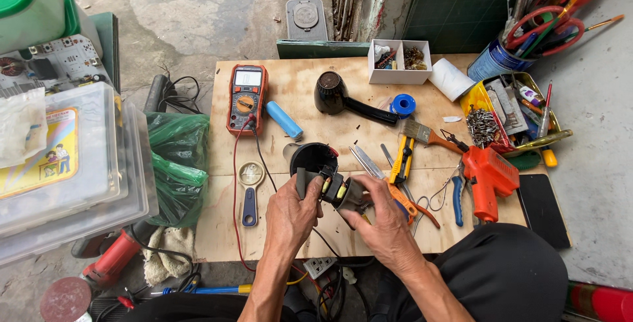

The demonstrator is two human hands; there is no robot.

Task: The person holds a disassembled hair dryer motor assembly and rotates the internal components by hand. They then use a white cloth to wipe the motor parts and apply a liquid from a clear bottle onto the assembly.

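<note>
Your left hand and right hand, both closed on the black motor housing, near the bench's front edge; multimeter at its back-left corner.

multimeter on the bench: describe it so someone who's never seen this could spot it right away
Start at the plywood bench top and go to its far left corner. The multimeter lies flat there, left of a blue cylinder and the black hair dryer. It is the only thing with an orange-red case, a small screen on top and a round dial, with red and black leads trailing toward the person.
</note>
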